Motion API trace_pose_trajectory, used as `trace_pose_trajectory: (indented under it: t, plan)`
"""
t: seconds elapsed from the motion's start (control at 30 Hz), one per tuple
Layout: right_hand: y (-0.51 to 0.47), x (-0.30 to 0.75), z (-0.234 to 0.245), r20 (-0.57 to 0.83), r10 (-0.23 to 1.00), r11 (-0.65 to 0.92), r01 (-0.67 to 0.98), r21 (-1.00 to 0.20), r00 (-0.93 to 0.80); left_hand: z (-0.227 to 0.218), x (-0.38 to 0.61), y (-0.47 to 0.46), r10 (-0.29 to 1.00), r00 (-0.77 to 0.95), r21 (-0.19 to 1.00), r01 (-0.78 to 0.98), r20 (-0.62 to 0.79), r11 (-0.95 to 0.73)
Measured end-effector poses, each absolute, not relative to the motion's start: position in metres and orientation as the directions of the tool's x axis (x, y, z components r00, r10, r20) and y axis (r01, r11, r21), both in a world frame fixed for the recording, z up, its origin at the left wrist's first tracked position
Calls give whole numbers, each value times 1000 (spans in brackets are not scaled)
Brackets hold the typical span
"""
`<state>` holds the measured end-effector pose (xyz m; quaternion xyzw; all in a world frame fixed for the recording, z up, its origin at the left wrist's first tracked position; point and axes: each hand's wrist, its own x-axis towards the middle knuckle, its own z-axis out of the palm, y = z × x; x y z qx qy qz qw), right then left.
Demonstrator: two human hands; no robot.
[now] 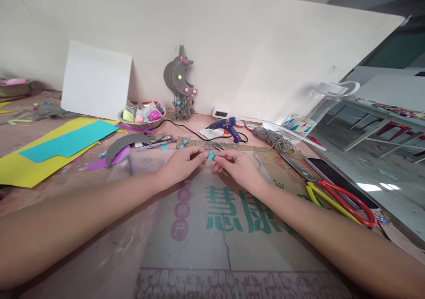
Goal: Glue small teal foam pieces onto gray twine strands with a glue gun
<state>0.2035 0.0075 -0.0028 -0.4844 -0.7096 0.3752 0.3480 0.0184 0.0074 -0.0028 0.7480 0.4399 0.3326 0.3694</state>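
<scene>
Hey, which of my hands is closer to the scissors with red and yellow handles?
Right: your right hand is to the left of the scissors, and your left hand is farther left, across the teal piece.

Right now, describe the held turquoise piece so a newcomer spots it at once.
Find the large green characters printed on the cardboard. Just beyond them, the left hand and right hand come close together. The small turquoise piece is held between them, unlike the loose turquoise bits lying to its left.
</scene>
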Motion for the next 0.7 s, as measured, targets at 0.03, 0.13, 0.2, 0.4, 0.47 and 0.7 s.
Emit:
trace_pose_trajectory:
  t: [0.03,0.13,0.2,0.4,0.47,0.7]
  plan:
    - [7,203,-2,132,947,253,428,-868,-292,-3,19,7,908,391,852,416,149,-319]
    - [6,203,-2,143,943,270,438,-858,-301,-4,19,6,910,380,848,415,168,-329]
    - [6,203,-3,158,939,291,461,-838,-305,-5,19,7,880,363,797,408,306,-445]
    - [3,203,-6,176,913,359,518,-776,-369,-7,16,9,646,514,455,459,564,-763]
    - [2,203,-6,177,906,374,531,-761,-384,-7,16,10,622,529,409,472,577,-781]
    - [1,202,-5,227,908,399,564,-723,-351,-8,15,8,739,489,560,485,463,-672]
